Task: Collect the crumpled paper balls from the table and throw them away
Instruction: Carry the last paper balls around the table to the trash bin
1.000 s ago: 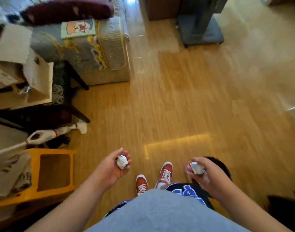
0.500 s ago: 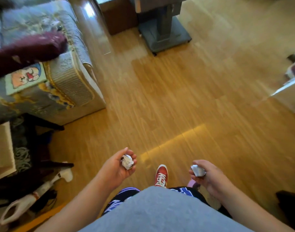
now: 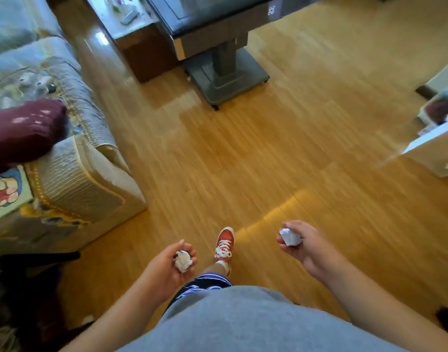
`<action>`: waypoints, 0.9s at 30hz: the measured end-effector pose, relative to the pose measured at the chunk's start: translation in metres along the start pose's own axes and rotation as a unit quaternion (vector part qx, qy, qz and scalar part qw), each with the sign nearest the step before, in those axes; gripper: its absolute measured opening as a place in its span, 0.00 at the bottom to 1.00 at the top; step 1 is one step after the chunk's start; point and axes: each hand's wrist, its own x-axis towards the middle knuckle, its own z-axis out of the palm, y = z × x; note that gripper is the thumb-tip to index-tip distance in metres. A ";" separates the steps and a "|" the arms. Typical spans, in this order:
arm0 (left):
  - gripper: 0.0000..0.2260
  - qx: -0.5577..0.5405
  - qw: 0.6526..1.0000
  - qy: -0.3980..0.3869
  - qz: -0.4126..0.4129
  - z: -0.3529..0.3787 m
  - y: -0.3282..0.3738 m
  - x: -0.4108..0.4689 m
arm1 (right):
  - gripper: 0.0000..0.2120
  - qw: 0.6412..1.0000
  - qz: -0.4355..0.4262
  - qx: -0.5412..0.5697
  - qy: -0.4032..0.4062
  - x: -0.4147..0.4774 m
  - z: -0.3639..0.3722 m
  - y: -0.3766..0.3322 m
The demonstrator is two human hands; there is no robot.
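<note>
My left hand (image 3: 164,269) is cupped palm-up low in the view, its fingers closed around a white crumpled paper ball (image 3: 183,260). My right hand (image 3: 309,246) is held out to the right of my body and grips a second white crumpled paper ball (image 3: 290,237) between thumb and fingers. Both hands hover above the wooden floor (image 3: 256,158). One red sneaker (image 3: 225,246) is stepping forward between them. No bin and no cleared table top show in this view.
A grey patterned sofa (image 3: 73,179) with a maroon cushion (image 3: 22,133) stands on the left. A dark pedestal table (image 3: 218,41) stands ahead, a brown cabinet (image 3: 141,49) beside it. A white box-like object (image 3: 436,146) sits at the right edge.
The view has swung right and moved forward: the sofa slid left, the pedestal table came closer, a white object entered at right. Both hands still hold their paper balls.
</note>
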 end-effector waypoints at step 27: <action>0.10 0.441 0.861 -0.238 -0.090 0.541 0.063 0.121 | 0.01 0.859 0.027 0.418 0.294 0.046 -0.251 -0.090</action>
